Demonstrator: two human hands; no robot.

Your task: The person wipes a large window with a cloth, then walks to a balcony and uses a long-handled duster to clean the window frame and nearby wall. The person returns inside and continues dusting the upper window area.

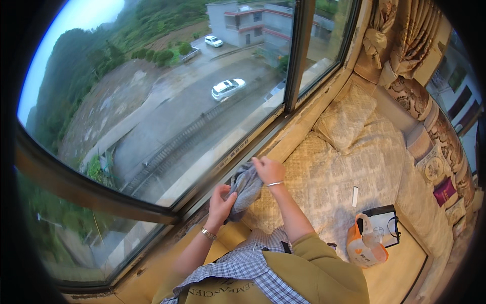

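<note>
Between my two hands, just above the window's sill and lower track, hangs a crumpled grey cloth [245,190]. My left hand [222,205], with a metal watch at its wrist, pinches the cloth's left edge between thumb and fingers. The upper right part of the cloth is gripped by my right hand [270,170], which has a thin bangle at the wrist. A large sliding window [294,57] with a dark frame stands right in front of me, its narrow track [201,195] running beside the cloth.
Right of me lies a sofa seat [311,171] under a patterned cover, with a cushion [345,117] in its corner. An orange and white plastic bag [366,252] and a white paper bag [383,224] with black edges stand at the lower right. Gathered curtains [415,41] hang at the upper right.
</note>
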